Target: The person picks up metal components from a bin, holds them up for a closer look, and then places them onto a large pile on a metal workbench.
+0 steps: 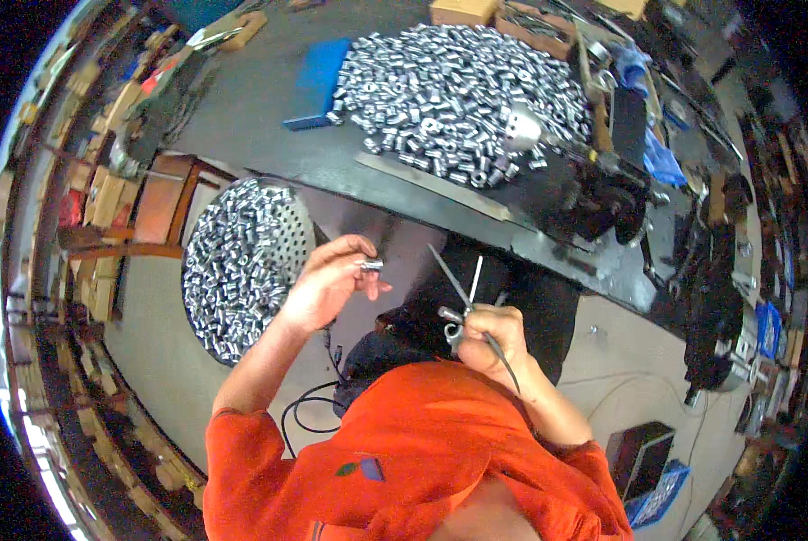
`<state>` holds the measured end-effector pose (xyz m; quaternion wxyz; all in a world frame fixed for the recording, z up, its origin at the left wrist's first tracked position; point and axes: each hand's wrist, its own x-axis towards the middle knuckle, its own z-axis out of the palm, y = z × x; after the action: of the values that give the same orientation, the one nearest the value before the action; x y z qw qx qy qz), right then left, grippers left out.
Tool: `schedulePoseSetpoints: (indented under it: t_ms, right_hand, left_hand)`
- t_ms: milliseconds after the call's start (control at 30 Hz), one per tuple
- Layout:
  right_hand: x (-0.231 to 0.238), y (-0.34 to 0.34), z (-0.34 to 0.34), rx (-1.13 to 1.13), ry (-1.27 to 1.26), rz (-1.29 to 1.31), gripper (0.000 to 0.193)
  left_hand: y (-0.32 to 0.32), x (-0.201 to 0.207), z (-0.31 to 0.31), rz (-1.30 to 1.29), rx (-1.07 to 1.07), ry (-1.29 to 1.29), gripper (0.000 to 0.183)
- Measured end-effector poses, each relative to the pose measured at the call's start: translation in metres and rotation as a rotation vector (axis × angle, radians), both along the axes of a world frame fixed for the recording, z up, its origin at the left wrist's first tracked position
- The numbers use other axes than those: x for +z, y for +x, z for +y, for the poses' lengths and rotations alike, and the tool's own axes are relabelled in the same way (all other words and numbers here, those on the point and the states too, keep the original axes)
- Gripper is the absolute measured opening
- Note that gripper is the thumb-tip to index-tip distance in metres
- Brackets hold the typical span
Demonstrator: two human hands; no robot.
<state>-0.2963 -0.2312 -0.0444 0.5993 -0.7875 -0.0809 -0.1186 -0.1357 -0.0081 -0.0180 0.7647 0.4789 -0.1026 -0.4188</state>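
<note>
My left hand [323, 287] pinches a small shiny metal sleeve [371, 265] between thumb and fingertips, in front of the perforated round tray. My right hand [491, 337] is closed around a long, thin, tapered metal tool like a file [451, 275]; its pointed end slants up and left. Another metal sleeve [454, 333] sits at the fingers of that hand, its round open end showing. A pale thin rod [477, 278] stands up just beyond the right hand; whether I hold it too, I cannot tell.
Left of my left hand, a perforated round tray [297, 236] bears many metal sleeves [232, 270]. A large heap of sleeves [462, 95] covers part of the dark workbench [251, 113], beside a blue box [318, 83]. A metal bar [431, 185] lies along the bench edge, near a dark vise [602, 203].
</note>
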Motion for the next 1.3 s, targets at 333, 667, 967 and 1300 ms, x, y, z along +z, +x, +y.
schedulePoseSetpoints:
  t_ms: [333,667,967,1300]
  right_hand:
    - [0.01,0.01,-0.003,-0.039,-0.048,0.023,0.021]
    - [0.004,0.016,0.002,-0.038,-0.23,0.167,0.014]
    - [0.003,0.015,0.002,-0.131,-0.302,0.107,0.012]
    - [-0.011,0.021,0.009,0.078,0.415,0.341,0.027]
  left_hand:
    - [-0.035,-0.011,-0.037,0.23,-0.152,0.052,0.031]
    - [-0.036,-0.004,-0.045,-0.442,-0.19,0.361,0.015]
    - [-0.03,-0.002,-0.053,-0.68,-0.23,0.387,0.02]
    - [-0.032,0.0,-0.051,-0.6,-0.371,0.423,0.012]
